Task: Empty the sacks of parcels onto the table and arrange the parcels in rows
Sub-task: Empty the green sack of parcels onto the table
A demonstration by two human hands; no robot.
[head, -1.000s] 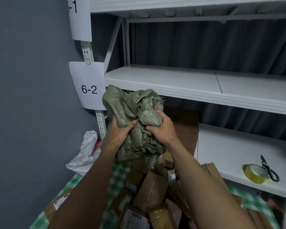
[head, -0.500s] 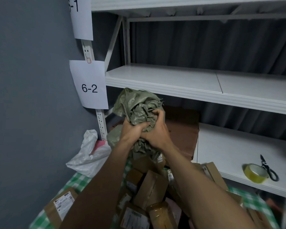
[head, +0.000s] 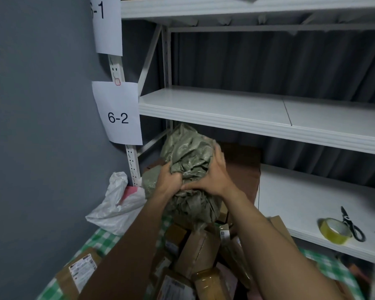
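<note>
Dim, cool light; wide-angle edge distortion.

Sack (head: pixel 188 154) crumpled tighter; right hand (head: pixel 212 176) shifted onto its side.

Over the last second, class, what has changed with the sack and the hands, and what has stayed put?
Both hands, left hand and right hand, kept gripping the green sack and scrunched it tighter, closing together. Parcels, tape roll and scissors stayed put.

Parcel stockroom: numbered shelving (head: pixel 247 109), piled cardboard parcels (head: pixel 197 252).
</note>
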